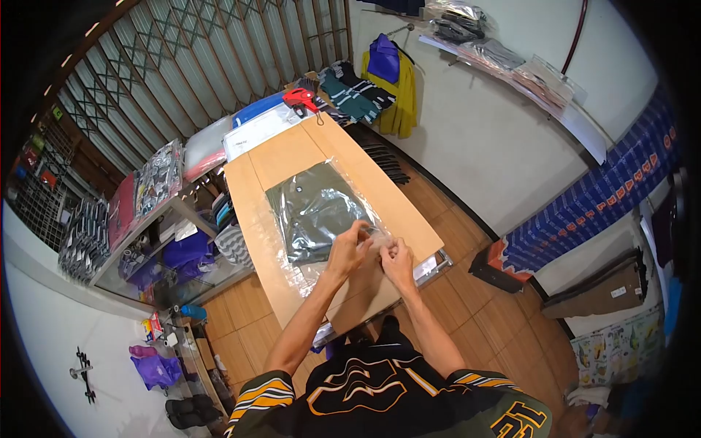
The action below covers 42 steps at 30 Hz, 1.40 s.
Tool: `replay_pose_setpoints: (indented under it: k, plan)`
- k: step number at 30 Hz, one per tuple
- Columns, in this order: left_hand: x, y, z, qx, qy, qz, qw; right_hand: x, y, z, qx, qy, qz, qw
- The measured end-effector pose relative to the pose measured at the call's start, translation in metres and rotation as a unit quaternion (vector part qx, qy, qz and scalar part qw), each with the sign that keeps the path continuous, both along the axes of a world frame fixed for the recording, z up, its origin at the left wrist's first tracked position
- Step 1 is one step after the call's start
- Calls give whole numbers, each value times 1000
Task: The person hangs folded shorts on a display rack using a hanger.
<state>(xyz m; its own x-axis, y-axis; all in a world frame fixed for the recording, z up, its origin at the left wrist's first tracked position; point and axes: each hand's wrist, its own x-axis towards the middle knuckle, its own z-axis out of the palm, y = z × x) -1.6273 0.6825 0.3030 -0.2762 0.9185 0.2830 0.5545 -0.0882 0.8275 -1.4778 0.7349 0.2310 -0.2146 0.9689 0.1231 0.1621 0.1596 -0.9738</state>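
Observation:
A folded dark green garment (314, 208) lies flat on the wooden table inside a clear plastic bag (301, 277). My left hand (349, 252) is over the bag's near right corner, its fingers curled on the thin plastic. Just right of it, my right hand (396, 260) pinches the edge of the same plastic, closed. A crumpled bit of clear film spans the gap between my two hands. The exact grip of the left fingertips is partly hidden by the hand itself.
A red tape dispenser (299, 101) sits at the table's (394, 219) far end, beside papers. Left stands a glass cabinet (191, 248) with packed garments on top. Stacked clothes (355, 95) lie beyond. A blue printed column (584, 201) is on the right.

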Motion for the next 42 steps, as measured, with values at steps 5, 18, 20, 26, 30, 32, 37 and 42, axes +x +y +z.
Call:
replay_pose_setpoints:
  k: [5, 18, 20, 26, 30, 32, 37, 42]
  plan:
    - [5, -48, -14, -43, 64, 9, 997, 3, -9, 13, 37, -15, 33, 999]
    - [-24, -78, -30, -57, 136, 43, 988, 0, -14, 24, 44, -52, 61, 996]
    - [-22, -80, -32, -69, 169, 27, 983, 0, -15, 25, 75, -97, 50, 991]
    - [-21, -74, -46, -37, 30, 90, 995, 1, -19, 27, 82, -127, 50, 987]
    - [-29, -69, -39, 13, 6, 142, 990, -2, -16, 15, 130, -122, 29, 984]
    - [-39, -65, -33, 22, 4, 164, 986, -2, -14, 9, 123, -110, 25, 986]
    - [-56, -69, -1, 57, -22, 175, 983, -1, -19, 20, 77, -113, 38, 990]
    - [-40, -92, -20, 28, 20, 113, 993, -1, -17, 19, 69, -113, 42, 990]
